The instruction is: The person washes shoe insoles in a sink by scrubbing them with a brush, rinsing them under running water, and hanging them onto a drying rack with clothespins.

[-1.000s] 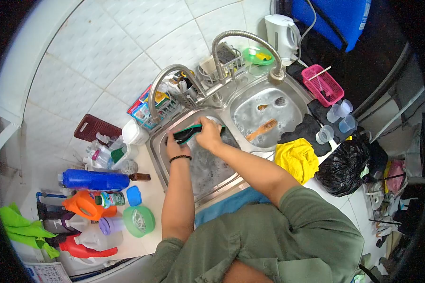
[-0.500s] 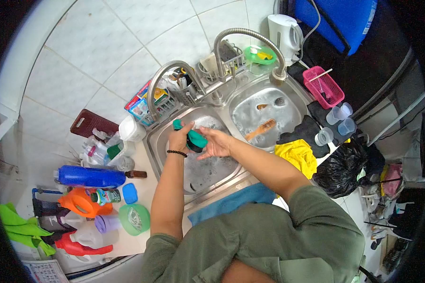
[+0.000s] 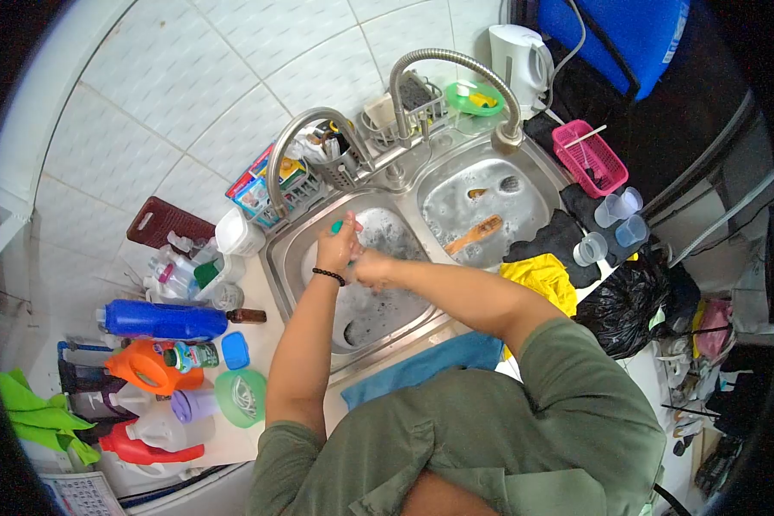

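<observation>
Over the left basin (image 3: 277, 284) of a steel double sink, my left hand (image 3: 335, 248) is closed around a green item (image 3: 337, 227), which is mostly hidden by the fingers. My right hand (image 3: 372, 269) is closed against the lower end of the same item, close to my left wrist with its dark bracelet. Sudsy water lies below both hands. A dark object (image 3: 350, 333) shows near the bottom edge of that water. In the right basin (image 3: 537, 172) a wooden brush (image 3: 476, 234) floats in suds.
Two curved faucets (image 3: 304, 129) (image 3: 456, 53) arch over the sink. Bottles, including a blue one (image 3: 165, 319), and a green bowl (image 3: 241, 397) stand at the left. On the right are a yellow cloth (image 3: 542, 282), plastic cups (image 3: 591, 249) and a pink basket (image 3: 589, 159).
The green and black item, earlier stretched between my hands and then bunched, is now mostly hidden in my grip. My right hand has gone from spread fingers to closed.
</observation>
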Action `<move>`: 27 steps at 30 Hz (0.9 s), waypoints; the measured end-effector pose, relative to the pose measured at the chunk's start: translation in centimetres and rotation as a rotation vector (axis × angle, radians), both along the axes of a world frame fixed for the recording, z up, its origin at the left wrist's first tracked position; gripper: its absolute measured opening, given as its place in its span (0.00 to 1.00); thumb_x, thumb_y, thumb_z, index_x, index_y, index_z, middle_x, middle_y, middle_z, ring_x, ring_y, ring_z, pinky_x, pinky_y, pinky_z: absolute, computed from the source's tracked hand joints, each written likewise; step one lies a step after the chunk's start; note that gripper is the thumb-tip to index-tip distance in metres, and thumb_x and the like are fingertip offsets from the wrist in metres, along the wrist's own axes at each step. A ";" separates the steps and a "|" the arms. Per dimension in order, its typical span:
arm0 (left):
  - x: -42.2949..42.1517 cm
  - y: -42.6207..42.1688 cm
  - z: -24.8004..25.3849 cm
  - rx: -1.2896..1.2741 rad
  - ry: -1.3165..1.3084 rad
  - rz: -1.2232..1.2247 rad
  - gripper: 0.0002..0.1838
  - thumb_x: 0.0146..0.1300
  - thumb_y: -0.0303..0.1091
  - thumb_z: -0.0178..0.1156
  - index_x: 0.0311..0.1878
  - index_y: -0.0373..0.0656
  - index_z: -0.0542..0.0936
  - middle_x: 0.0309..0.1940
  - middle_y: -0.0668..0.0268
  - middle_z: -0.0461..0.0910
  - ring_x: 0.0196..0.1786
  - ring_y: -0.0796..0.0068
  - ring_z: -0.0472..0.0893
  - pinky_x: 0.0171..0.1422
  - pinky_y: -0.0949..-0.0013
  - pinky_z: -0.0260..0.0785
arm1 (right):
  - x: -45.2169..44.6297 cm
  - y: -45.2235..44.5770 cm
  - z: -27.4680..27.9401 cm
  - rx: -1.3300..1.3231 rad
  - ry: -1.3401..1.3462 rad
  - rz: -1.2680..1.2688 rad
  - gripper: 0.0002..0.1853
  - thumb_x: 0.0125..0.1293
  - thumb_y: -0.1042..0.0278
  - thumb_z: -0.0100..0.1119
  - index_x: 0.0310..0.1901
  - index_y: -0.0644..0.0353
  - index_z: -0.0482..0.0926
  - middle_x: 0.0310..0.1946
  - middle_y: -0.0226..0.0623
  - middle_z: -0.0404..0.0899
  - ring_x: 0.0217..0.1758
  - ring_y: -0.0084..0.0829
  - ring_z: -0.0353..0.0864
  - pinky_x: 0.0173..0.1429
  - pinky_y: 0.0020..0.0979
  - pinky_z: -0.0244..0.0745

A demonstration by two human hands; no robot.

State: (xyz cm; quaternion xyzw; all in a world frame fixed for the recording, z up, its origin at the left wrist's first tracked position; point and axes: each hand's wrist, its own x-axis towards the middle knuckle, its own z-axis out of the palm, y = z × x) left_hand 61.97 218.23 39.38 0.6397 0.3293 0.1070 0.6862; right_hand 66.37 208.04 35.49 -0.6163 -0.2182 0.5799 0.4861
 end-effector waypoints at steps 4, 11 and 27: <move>1.8 1.0 -4.6 0.070 -0.162 0.273 0.28 0.62 0.59 0.58 0.23 0.40 0.74 0.12 0.67 0.66 0.16 0.74 0.68 0.24 0.68 0.67 | -0.9 0.5 0.1 -0.022 -0.407 -0.056 0.18 0.58 0.58 0.58 0.46 0.62 0.73 0.25 0.42 0.78 0.26 0.36 0.77 0.28 0.38 0.71; 1.8 -0.8 -3.4 -0.079 -0.217 0.625 0.26 0.67 0.52 0.52 0.16 0.48 0.64 0.10 0.72 0.59 0.12 0.76 0.58 0.16 0.69 0.50 | -0.5 0.7 -0.7 -0.101 -0.752 -0.022 0.22 0.65 0.53 0.49 0.49 0.63 0.77 0.41 0.57 0.80 0.46 0.54 0.79 0.51 0.45 0.74; -1.0 -0.5 0.5 -0.064 -0.173 0.352 0.24 0.61 0.51 0.62 0.50 0.41 0.73 0.36 0.65 0.76 0.39 0.72 0.76 0.41 0.64 0.72 | 1.1 -2.1 3.2 0.206 -0.039 -0.118 0.48 0.44 0.70 0.72 0.64 0.52 0.50 0.47 0.41 0.75 0.39 0.37 0.82 0.35 0.44 0.79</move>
